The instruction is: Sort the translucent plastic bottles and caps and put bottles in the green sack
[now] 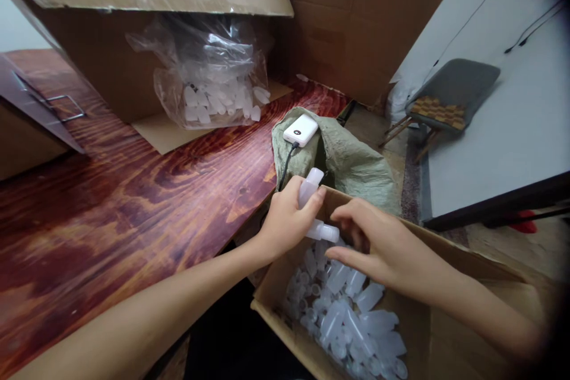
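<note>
My left hand (287, 219) is closed around small translucent plastic bottles (312, 184); one sticks up above the fingers and another pokes out sideways (324, 231). My right hand (374, 240) hovers right beside it with curled, slightly parted fingers, its fingertips close to the sideways bottle. Whether it grips anything is unclear. Both hands are over an open cardboard box (449, 332) that holds several of the same bottles (351, 320).
A reddish wooden table (133, 202) lies to the left. On it a large cardboard box (111, 65) holds a clear plastic bag of bottles (214, 83). A white power bank (301, 129) with a cable rests on a green sack (351, 160). A chair (445, 107) stands at the right.
</note>
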Tool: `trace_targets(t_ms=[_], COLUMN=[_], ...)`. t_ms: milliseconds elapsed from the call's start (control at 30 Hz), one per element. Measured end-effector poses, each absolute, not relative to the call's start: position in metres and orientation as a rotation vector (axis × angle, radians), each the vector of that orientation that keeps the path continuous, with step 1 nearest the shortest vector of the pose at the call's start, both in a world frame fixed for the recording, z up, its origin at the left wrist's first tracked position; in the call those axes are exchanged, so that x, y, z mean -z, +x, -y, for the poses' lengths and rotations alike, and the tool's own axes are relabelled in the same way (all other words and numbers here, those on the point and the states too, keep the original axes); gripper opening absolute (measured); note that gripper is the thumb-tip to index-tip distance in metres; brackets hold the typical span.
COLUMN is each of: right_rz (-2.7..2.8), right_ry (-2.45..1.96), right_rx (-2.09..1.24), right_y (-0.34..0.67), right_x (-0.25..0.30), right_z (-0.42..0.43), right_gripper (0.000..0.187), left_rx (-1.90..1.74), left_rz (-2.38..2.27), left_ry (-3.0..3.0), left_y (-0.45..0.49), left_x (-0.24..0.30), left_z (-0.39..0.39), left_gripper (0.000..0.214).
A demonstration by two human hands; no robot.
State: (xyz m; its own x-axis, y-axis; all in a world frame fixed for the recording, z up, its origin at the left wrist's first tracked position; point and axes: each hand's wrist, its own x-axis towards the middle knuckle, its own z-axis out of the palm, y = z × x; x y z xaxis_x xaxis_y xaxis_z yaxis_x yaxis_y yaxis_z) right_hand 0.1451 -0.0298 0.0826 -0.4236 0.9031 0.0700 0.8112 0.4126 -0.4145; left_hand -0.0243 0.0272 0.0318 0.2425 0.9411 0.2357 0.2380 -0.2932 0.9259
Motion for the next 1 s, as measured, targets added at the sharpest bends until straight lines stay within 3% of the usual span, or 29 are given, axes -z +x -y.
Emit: trace_targets(t_ms=[67,167,267,400,533,667,867,1000], right_rz=[2.424,2.355,2.300,2.340,2.153,1.943,1.822,1.649], right_ry=[-1.519,-1.645,-1.606,-1.535,-1.646,-1.679,-1.671,-1.617], right_rx=[-0.497,-0.568,-0.594,-0.559,-0.792,-1.029,-0.783,-0.801], right_y=[0.144,0.142,0.141,0.136,0.128,0.128,0.137,0.141], right_x=[-0.082,-0.082,-0.083,-0.082,-0.075,-0.072,-0.079,-0.084], right_z=[0.032,0.032,0.030,0.032,0.035,0.036,0.028,0.023], right_gripper=[0.017,0.040,0.023,0.015,0.038,0.045,0.041,0.035], left_rx=[-1.104,-1.123,-1.128,-1.141,-1.168,-1.169,-1.120,-1.042], left_rz=[-1.100,-1.103,-1.099,-1.115,-1.115,-1.082,-0.983,-0.960], left_ry=[1.707,1.700,1.683,1.668,1.697,1.729,1.812,1.891], left_y=[-0.024,-0.024,-0.023,-0.024,-0.025,-0.024,-0.024,-0.025], left_x=[-0.032,-0.031,-0.029,-0.028,-0.033,-0.038,-0.039,-0.037], left_z=[-0.027,-0.028,-0.029,-0.028,-0.025,-0.019,-0.015,-0.015], left_gripper=[0.030,0.030,0.030,0.031,0.030,0.028,0.028,0.027])
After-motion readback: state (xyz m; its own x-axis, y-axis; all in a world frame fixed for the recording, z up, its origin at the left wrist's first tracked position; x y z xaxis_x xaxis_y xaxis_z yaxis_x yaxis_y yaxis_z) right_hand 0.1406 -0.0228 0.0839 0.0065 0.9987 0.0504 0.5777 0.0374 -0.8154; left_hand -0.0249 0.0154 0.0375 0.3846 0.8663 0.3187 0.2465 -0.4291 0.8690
